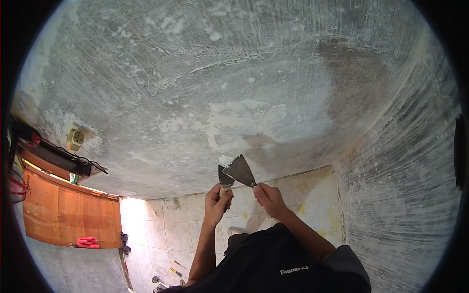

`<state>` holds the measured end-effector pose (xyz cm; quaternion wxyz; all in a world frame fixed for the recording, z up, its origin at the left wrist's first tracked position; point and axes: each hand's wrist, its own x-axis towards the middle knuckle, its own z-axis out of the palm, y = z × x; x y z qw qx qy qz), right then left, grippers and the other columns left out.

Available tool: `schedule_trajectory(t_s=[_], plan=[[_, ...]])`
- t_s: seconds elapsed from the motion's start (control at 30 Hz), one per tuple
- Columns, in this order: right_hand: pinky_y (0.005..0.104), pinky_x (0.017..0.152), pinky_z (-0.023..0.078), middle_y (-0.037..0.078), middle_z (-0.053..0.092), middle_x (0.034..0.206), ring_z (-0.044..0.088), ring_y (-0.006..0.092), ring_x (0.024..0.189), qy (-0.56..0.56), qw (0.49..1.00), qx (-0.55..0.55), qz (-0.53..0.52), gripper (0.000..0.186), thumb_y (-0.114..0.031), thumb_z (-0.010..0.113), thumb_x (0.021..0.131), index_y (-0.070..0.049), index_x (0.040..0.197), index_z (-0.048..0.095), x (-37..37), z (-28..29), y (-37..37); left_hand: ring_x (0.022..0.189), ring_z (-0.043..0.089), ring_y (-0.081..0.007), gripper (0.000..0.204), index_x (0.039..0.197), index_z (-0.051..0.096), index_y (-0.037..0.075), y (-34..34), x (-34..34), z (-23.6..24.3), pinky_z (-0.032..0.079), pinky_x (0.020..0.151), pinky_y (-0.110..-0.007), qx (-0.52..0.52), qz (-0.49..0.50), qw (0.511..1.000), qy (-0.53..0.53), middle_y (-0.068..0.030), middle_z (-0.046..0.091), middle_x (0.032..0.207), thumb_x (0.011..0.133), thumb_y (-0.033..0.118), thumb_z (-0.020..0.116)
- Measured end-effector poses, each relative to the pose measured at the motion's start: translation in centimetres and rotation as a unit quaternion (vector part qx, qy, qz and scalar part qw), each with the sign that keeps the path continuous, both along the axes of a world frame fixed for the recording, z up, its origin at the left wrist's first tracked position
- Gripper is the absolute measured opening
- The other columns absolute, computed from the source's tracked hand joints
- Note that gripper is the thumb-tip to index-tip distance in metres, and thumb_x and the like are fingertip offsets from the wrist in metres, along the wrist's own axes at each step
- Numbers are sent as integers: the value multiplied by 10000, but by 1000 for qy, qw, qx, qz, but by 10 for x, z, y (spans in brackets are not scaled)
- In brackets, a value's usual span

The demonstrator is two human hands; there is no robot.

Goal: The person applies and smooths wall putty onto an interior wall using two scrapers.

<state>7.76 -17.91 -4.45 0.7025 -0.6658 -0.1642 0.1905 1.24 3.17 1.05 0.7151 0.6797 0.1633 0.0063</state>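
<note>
Streaked grey walls (400, 205), pale tiled floor (178, 234) (yellow-stained)

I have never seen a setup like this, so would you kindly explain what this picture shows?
There is no machine at work: these are a person's bare hands, seen by a wide camera worn on the head, which bends straight edges. The left hand grips one scraper by its handle; the right hand holds a second scraper. Their blades overlap in view, with white paste near the tips. Beyond them, the grey wall carries a pale smeared patch. Below is a tiled floor; a socket sits at left.
</note>
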Motion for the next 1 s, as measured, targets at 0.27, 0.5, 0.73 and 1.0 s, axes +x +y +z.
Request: schedule_trajectory(t_s=[0.27, 0.5, 0.73, 1.0], plan=[[368, 539, 391, 96, 487, 588, 469, 138, 545, -60, 992, -84, -77, 441, -322, 570, 1089, 1, 789, 553, -12, -27, -36, 490, 480, -61, 86, 960, 631, 61, 2, 1, -12, 343, 435, -227, -51, 45, 996, -51, 4, 575, 657, 1006, 134, 625], [277, 520, 334, -31, 443, 605, 405, 63, 551, -26, 974, 139, -176, 434, -305, 447, 1143, -77, 776, 496, 58, -15, -7, 535, 506, -94, 226, 1207, 648, 21, 9, -7, -11, 390, 442, -233, -32, 58, 997, -29, -59, 621, 790, 1012, 108, 577], [270, 503, 340, 3, 458, 700, 430, 86, 560, -77, 939, 235, -238, 471, -406, 345, 1162, -71, 870, 500, 117, -12, 51, 518, 511, -88, 126, 1090, 628, 21, -5, -9, -3, 397, 445, -238, -29, 72, 997, -28, -49, 617, 739, 1002, 107, 598], [266, 505, 347, 18, 498, 666, 433, 85, 557, -46, 936, 255, -239, 493, -490, 307, 1152, -90, 946, 508, 126, -18, 88, 491, 495, -71, 78, 991, 618, 47, 3, -17, 2, 369, 433, -232, -8, 98, 995, -30, -31, 600, 674, 1006, 124, 621]])
